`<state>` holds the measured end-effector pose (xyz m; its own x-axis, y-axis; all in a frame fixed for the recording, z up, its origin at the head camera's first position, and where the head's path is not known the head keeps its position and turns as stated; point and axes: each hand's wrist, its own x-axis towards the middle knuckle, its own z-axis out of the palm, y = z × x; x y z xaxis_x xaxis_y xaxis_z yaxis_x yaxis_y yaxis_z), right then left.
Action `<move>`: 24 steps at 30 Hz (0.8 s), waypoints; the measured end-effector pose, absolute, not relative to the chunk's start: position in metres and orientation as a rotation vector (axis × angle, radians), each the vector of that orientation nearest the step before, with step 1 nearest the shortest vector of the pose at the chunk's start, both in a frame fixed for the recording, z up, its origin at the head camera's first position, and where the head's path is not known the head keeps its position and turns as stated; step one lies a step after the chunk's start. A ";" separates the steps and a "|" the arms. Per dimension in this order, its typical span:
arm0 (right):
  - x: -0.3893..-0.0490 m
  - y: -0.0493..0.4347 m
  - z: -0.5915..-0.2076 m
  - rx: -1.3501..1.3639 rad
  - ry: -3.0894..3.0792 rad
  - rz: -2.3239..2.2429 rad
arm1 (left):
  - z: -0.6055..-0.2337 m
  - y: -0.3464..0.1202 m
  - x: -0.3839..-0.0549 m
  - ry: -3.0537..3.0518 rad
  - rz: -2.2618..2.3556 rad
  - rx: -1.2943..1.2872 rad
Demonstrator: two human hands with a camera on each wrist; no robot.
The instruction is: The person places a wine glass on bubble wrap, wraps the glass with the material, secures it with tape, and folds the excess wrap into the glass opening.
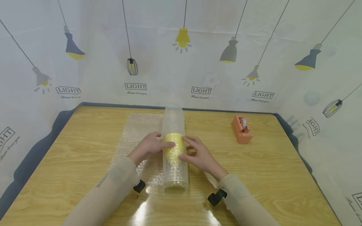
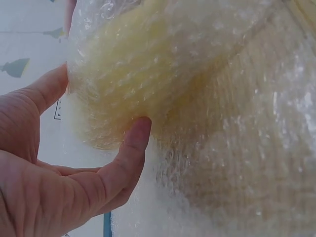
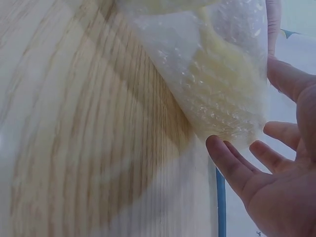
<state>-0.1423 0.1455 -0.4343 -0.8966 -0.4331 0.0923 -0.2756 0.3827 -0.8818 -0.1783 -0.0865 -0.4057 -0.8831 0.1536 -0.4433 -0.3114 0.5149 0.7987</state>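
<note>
A roll of bubble wrap is laid on the table, pointing away from the person, with a yellow core seen through its middle. It is placed between the two hands, and its upper surface and sides are touched by their fingertips. From its left side a flat sheet of the same wrap is spread on the table.

The roll is approached from the left by the left hand: the thumb is laid across the top of the yellow part, while the other fingers are set against the left side. On the right, the wrap is met by the thumb and index fingertips of the right hand, the thumb placed nearer the person. The fingers of both hands are spread and lightly bent, rested on the wrap rather than wrapped round it.

Both forearms, covered by pale sleeves, are angled inward from the near edge. A tape dispenser is stood to the right, well apart from the hands.
</note>
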 end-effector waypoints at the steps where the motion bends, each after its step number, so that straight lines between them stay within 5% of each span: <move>1: -0.142 0.145 -0.434 -0.648 2.483 -1.539 | -0.406 -0.087 -0.178 2.294 1.349 -0.132; 17: -0.144 0.140 -0.439 -0.778 2.535 -1.538 | -0.412 -0.102 -0.174 2.340 1.313 -0.151; 24: -0.141 0.136 -0.436 -0.631 2.488 -1.571 | -0.415 -0.105 -0.173 2.289 1.379 -0.169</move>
